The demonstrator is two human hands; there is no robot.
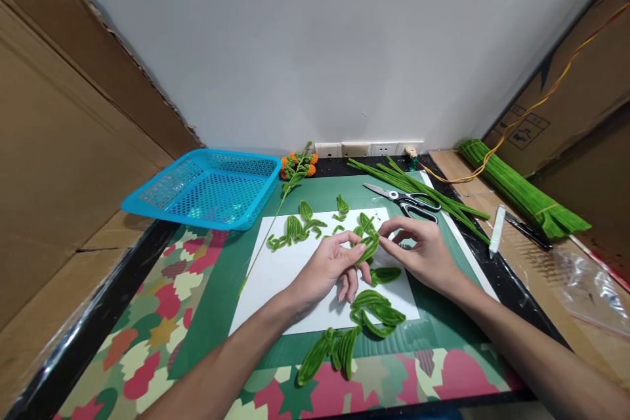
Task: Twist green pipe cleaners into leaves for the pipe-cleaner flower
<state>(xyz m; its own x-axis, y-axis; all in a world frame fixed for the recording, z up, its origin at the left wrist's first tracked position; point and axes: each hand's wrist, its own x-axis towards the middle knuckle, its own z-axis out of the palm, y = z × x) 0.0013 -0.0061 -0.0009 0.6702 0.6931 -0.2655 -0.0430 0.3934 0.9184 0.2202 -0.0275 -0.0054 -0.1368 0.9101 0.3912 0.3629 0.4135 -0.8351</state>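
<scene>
Over a white paper sheet (305, 282), my left hand (332, 266) pinches a leaf bent from fuzzy green pipe cleaner (369, 248) between thumb and fingers. The thumb and forefinger of my right hand (418, 251) are closed at the leaf's right edge. Just below the hands lies a single green leaf (386, 275), with a leaf cluster (377, 308) nearer to me. Another cluster (339, 349) rests at the paper's front edge. Several more pipe cleaner leaves (295, 228) are spread on the paper to the left of my hands.
Scissors (401, 197) lie behind my right hand, beside loose green pipe cleaners (423, 189). A blue basket (207, 187) stands at the back left, next to orange flowers (298, 165) on a stem. At right are a tied pipe cleaner bundle (522, 187) and a white stick-like tool (497, 231).
</scene>
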